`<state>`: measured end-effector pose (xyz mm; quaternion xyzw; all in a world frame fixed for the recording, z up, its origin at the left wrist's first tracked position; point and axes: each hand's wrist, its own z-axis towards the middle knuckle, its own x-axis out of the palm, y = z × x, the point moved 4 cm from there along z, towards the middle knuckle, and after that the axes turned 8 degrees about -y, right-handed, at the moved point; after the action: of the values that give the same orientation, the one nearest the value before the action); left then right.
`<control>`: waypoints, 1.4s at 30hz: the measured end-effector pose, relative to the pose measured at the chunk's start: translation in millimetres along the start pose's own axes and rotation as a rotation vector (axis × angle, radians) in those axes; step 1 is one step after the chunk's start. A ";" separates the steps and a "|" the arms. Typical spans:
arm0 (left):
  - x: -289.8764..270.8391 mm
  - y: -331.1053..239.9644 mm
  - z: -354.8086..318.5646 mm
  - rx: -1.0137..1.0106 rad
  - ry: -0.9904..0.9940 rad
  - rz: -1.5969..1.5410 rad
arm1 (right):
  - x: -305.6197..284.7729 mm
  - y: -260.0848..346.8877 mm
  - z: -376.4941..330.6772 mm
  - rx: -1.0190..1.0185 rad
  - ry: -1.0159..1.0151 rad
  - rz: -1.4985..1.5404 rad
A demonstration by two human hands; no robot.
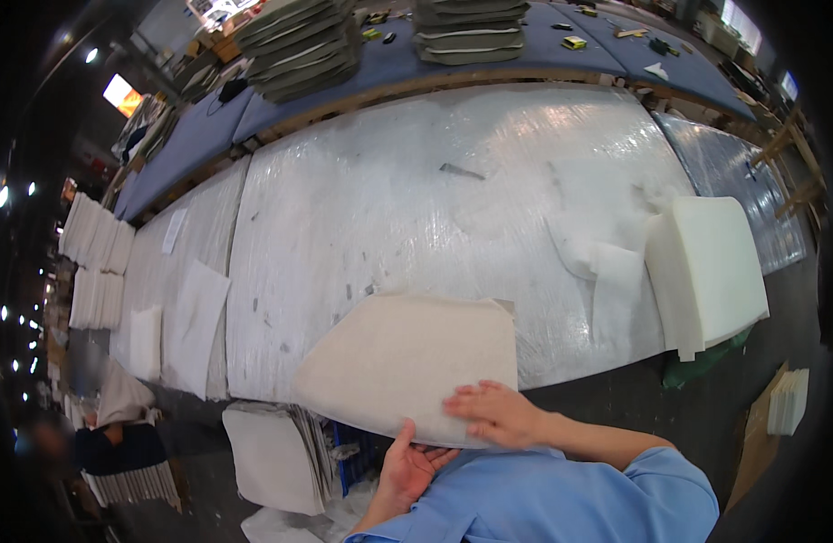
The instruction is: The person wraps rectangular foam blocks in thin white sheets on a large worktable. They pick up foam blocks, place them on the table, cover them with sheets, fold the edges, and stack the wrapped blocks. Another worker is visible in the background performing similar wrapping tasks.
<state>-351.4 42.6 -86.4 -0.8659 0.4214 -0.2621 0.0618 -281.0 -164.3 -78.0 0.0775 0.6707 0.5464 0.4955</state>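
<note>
Apparently smoothing cushion — right hand open, flat atop; left hand half-open at edge, grip unclear; next needs steady support.

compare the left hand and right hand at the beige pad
The left hand is palm up at the near edge of the beige pad; the right hand is palm down over its top face. The left hand comes in from below, the right hand from the right. Both are bare, with fingers open.

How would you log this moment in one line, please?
left hand: at near edge of beige cushion | right hand: on its top | cushion: overhanging near edge of wrapped table
</note>
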 end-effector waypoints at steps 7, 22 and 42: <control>-4.3 -1.9 4.8 -0.103 -0.005 0.125 | 21.7 -167.4 18.7 0.392 -0.139 0.154; -126.7 -192.5 37.2 0.391 -0.181 -0.090 | 17.9 -233.9 26.0 0.781 -0.460 0.095; -80.8 -146.3 74.2 0.744 -0.400 1.153 | 35.4 -133.3 -40.3 0.948 -0.568 0.923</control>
<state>-252.7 189.0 -134.4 -0.4584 0.6755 -0.1503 0.5577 -270.4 -220.0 -210.0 0.6991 0.5797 0.3088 0.2825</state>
